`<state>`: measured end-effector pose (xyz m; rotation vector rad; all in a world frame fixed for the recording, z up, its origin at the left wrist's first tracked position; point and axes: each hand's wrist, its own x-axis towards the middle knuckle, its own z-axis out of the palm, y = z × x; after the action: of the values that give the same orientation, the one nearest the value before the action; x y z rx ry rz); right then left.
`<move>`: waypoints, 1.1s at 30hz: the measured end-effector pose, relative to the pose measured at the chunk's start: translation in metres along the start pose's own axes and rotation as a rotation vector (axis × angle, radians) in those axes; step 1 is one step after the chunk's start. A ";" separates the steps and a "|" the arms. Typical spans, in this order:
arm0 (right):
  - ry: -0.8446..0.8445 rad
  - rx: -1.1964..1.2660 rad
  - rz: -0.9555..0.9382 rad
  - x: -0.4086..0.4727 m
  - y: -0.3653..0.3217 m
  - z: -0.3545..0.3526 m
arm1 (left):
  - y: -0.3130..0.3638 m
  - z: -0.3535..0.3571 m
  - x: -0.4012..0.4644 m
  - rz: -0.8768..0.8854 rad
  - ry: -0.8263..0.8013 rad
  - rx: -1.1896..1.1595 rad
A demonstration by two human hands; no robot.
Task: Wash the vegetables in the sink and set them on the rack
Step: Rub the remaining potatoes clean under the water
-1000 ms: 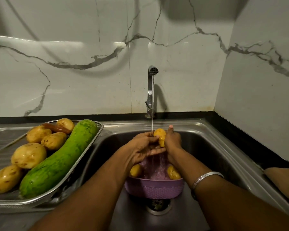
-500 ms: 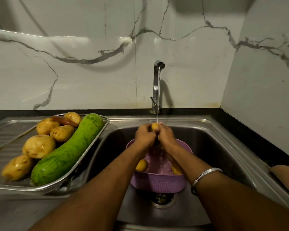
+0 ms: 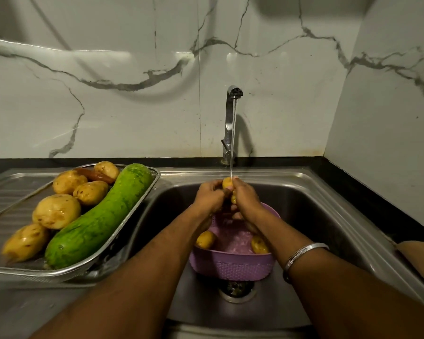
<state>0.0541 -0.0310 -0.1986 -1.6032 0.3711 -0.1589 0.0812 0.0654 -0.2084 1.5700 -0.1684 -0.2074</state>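
Small potato [image 3: 227, 183] under tap stream [image 3: 233, 143], above purple colander [image 3: 233, 266] in sink [image 3: 328, 216], clasped by curled fingers of left hand [image 3: 209, 195] and right hand [image 3: 245, 196]; best rotated while rubbed, grip firm against slipping.

One head-worn wide-angle view, looking forward and down into a kitchen corner.

The camera sits above and just behind the sink [image 3: 304, 199], close enough that both forearms run in from the bottom edge and meet near the middle of the frame, under the tap [image 3: 230, 118]. It faces the marble back wall [image 3: 132, 106] square on; the side wall [image 3: 389, 143] closes the right. The rack [image 3: 123, 231] fills the left, the lines bowing toward the edges. No second view shares the scene.
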 end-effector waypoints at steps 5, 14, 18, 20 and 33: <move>-0.030 -0.152 -0.101 -0.001 0.002 -0.002 | 0.006 -0.003 -0.003 -0.159 -0.048 -0.282; 0.177 -0.557 -0.320 0.014 0.003 -0.012 | 0.001 0.009 0.007 0.101 0.079 0.360; 0.219 -0.586 -0.242 0.014 0.002 -0.010 | -0.007 0.003 0.010 0.173 0.073 0.296; 0.223 -0.511 -0.145 0.015 -0.001 -0.008 | -0.004 0.006 0.007 0.263 0.045 0.237; 0.289 -0.489 -0.134 0.017 0.006 -0.013 | -0.008 0.006 0.009 0.326 0.094 0.760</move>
<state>0.0645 -0.0491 -0.2061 -2.0961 0.5552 -0.4309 0.0886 0.0570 -0.2170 2.2659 -0.4639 0.2172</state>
